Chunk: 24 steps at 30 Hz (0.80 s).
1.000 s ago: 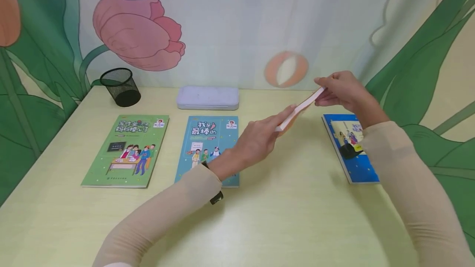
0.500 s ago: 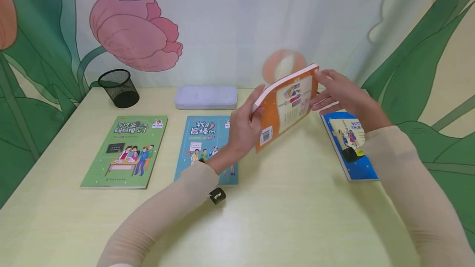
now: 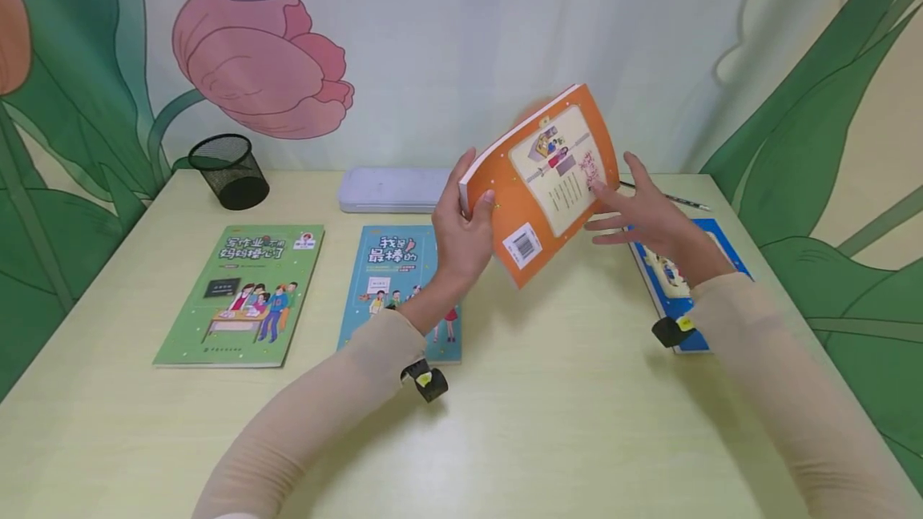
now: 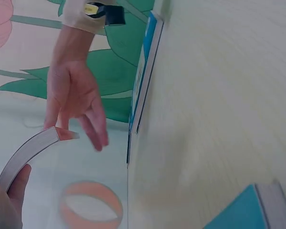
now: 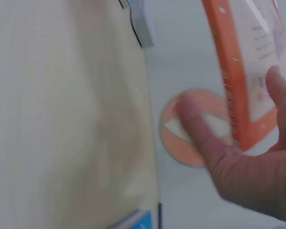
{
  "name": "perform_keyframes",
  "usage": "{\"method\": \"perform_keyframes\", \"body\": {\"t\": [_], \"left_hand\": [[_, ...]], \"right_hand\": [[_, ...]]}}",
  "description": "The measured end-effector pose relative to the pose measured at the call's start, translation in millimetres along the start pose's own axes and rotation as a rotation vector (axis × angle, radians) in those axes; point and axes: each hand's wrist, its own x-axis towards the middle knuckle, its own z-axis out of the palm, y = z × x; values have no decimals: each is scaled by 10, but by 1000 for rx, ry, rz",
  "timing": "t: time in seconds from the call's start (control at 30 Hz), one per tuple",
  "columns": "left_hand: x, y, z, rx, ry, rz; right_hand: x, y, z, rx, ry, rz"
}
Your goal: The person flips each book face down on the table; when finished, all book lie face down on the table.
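An orange book [image 3: 519, 191] is held up above the table, its back cover with a barcode facing me and its pages slightly bent. My left hand [image 3: 465, 231] grips its left edge, thumb on the back cover, fingers behind. At the book's right edge, my right hand [image 3: 645, 211] is spread with fingers extended; in the right wrist view the thumb lies by the cover of the orange book [image 5: 243, 114]. Whether it touches is hard to tell. Below the right wrist lies a blue book [image 3: 710, 243], partly covered by the arm.
A green book [image 3: 238, 295] and a light-blue book [image 3: 392, 263] lie flat on the table [image 3: 505, 439]. Along the back stand a black mesh pen cup [image 3: 234, 175] and a pale pencil case [image 3: 389, 189]. A pencil [image 3: 688, 203] lies behind the blue book. A printed curtain [image 3: 425, 54] hangs behind.
The orange book has turned from edge-on to show its back cover and risen leftward. My right hand has loosened from its edge and spread its fingers; the left hand keeps its grip.
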Motion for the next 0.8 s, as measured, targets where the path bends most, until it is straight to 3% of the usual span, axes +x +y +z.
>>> {"method": "perform_keyframes", "body": {"t": [0.17,0.27,0.57,0.8], "left_hand": [[0,11,22,-78,5,-64],[10,15,18,-90,4,-72],[30,18,-34,-157,-118,-80],[31,13,-63,-199,-154,-156]], "right_hand": [[34,100,132,296,2,-132],[45,125,165,400,7,-192],[26,146,170,415,94,-277],[-21,76,87,368,147,-333]]}}
